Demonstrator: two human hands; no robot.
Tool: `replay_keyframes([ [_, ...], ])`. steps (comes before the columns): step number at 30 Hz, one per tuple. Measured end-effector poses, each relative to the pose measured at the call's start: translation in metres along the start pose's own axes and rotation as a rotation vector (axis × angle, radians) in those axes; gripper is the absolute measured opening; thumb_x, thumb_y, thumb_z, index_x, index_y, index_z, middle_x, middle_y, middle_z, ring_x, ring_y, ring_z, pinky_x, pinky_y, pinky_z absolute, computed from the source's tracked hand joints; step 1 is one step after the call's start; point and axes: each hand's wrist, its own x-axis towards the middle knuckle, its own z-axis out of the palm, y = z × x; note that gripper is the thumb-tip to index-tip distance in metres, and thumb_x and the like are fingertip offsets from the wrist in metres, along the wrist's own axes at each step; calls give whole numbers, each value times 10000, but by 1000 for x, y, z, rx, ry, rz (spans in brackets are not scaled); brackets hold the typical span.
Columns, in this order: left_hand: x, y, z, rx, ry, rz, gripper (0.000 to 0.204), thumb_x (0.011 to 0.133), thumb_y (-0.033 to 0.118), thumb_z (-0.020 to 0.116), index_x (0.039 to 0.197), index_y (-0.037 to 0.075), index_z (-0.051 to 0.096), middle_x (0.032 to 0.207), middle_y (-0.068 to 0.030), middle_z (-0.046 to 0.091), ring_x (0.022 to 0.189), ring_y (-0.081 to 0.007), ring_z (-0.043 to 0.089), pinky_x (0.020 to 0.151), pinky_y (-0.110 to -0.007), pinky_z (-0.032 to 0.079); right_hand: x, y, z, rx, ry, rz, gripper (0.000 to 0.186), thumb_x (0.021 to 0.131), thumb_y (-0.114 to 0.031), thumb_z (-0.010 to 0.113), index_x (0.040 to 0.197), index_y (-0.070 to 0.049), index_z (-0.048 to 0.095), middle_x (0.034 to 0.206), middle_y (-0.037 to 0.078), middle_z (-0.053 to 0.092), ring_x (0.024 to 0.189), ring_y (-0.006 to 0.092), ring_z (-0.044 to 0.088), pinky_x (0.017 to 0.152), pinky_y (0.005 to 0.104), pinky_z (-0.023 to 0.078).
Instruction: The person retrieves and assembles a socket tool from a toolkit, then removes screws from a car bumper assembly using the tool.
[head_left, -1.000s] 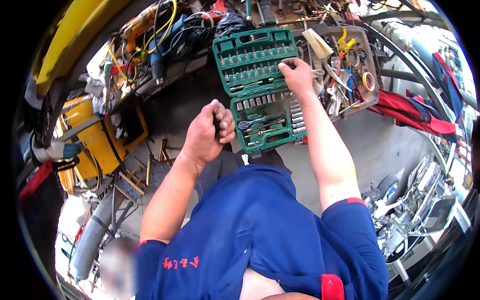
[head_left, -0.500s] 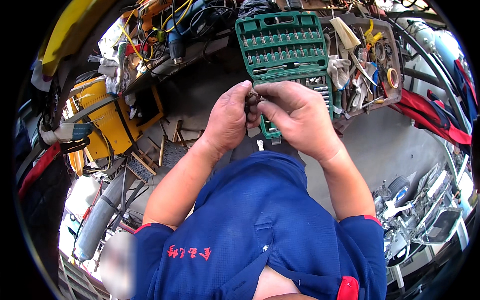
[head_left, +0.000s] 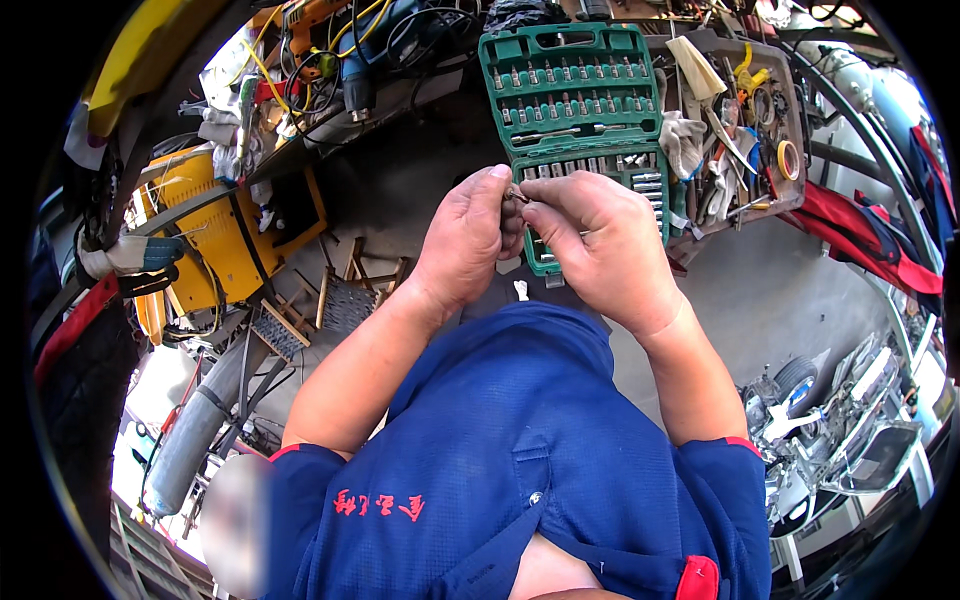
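My left hand is curled closed, thumb uppermost, around a small dark metal part that pokes out beside the thumb. From the other side, my right hand pinches the part's end between thumb and forefinger. Most of it is hidden by my fingers, so its kind is unclear. Just beyond both hands lies an open green socket set case. Rows of screwdriver bits fill its lid, and several sockets show in the base, which my right hand partly covers.
Right of the case stands a grey tray with tape, gloves and loose tools. A drill and cables lie on the bench at far left. Below it are a yellow machine and a grey cylinder. Vehicle parts sit at right.
Both hands keep their grip on the small metal part, with only a slight shift of the right fingers. The whole view has moved a little.
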Motion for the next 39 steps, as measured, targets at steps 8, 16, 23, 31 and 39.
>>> replay_keyframes([
  [8,-2,0,-4,293,-30,121,330,1107,363,477,932,98,566,761,49,517,639,-35,455,576,-204,401,4,-5,-13,-196,-132,-101,144,918,-65,619,1030,-39,706,880,145,645,854,361,659,755,452,551],
  [16,-4,-8,0,507,71,259,384,1107,402,462,890,95,542,734,44,486,653,-46,437,575,-221,399,4,1,4,29,-49,46,118,882,-51,661,971,-12,729,863,183,712,814,361,695,758,412,569],
  [23,-4,-5,-10,790,2,386,438,1111,373,453,814,56,513,718,15,464,687,-86,431,604,-272,392,-4,8,6,680,-166,665,195,988,-113,633,1034,64,699,840,90,705,753,131,681,673,299,601],
  [31,1,-19,-21,829,-84,231,397,1111,340,460,836,63,536,718,23,472,672,-75,430,598,-259,384,-34,28,27,335,-18,305,147,983,-94,650,1028,34,705,853,100,730,730,141,694,670,299,562],
  [39,13,-24,-20,781,-54,106,346,1091,276,480,835,56,558,727,37,506,667,-71,448,605,-257,396,-45,40,38,619,46,440,149,955,-94,684,1021,36,654,888,168,752,787,238,750,721,351,585],
])
